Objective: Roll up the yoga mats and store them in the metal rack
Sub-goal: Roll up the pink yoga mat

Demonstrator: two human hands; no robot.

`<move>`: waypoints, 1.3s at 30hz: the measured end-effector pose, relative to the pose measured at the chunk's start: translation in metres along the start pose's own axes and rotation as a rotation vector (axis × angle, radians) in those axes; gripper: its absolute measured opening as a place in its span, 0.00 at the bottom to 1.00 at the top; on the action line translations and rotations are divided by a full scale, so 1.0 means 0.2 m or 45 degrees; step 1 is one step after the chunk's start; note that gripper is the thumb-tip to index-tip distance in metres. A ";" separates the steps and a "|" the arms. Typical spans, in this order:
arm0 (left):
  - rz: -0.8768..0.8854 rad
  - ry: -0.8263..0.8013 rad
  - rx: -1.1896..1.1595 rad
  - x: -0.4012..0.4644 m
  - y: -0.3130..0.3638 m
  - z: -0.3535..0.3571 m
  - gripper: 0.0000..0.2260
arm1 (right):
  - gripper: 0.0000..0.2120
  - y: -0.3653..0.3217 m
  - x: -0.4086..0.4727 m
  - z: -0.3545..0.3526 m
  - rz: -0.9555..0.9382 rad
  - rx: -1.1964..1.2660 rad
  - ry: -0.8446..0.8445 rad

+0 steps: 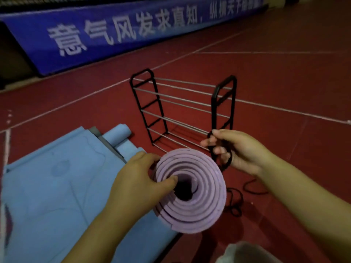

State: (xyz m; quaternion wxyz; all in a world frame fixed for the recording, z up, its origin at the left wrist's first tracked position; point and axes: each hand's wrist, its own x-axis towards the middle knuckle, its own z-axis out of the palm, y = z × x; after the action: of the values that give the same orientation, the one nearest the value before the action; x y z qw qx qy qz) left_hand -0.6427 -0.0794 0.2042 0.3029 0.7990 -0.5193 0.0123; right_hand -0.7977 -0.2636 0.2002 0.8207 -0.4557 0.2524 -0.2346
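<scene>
Head view: purple mat (191, 190) rolled, at lower centre, gripped by left hand (133, 179), thumb in core. Right hand (237, 150) pinching black strap (225, 158). Blue mats (57, 177) lower left, mostly unrolled. Rack (182, 109) at centre, bare; storing undone.

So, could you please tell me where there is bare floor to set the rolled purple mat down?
Bare red floor lies right of the metal rack and between the rack and the blue banner. It is crowded at left, where blue mats lie, and beside the purple mat, where black cords trail.
</scene>
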 end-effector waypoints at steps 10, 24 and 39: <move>-0.164 -0.024 -0.003 0.06 -0.02 -0.24 0.16 | 0.32 -0.39 -0.16 0.38 -0.370 -1.858 -0.471; -0.089 -0.337 0.142 0.23 -0.07 -0.35 0.14 | 0.25 -0.27 0.07 0.63 -0.610 -2.476 -0.444; 0.459 0.108 -0.038 0.39 -0.09 -0.41 0.22 | 0.31 -0.23 0.08 0.63 -0.657 -2.383 -0.458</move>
State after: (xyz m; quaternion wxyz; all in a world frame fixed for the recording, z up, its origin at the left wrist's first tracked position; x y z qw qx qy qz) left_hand -0.5670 -0.0979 0.2896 0.3292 0.6873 -0.6409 0.0926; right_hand -0.7137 -0.2167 0.2941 0.0792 -0.9910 0.1006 -0.0393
